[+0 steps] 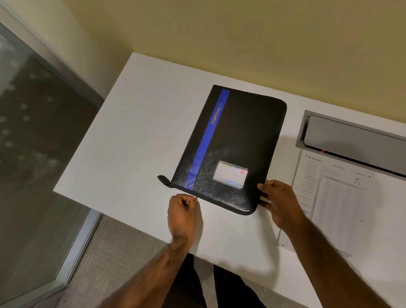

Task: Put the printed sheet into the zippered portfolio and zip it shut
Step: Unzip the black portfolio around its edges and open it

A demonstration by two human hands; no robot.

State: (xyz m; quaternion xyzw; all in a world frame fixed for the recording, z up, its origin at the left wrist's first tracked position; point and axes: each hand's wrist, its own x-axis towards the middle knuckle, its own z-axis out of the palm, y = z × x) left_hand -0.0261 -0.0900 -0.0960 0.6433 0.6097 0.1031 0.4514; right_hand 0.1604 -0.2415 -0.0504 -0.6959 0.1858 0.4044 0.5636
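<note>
holding: our left hand (184,207) pinches the pull (194,197); our right hand (279,202) grips the portfolio (234,141) corner.
sheet (338,204): flat on the bench (134,128), just right of the closed portfolio.
handling: we judge the sheet light and limp; lift it by an edge.

Grained, faintly glossy leather-look portfolio (239,141) lies on a smooth matt white table (133,133).

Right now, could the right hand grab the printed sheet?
Probably yes. The printed sheet lies flat on the table right beside the right hand, which only needs to let go of the portfolio corner.
</note>
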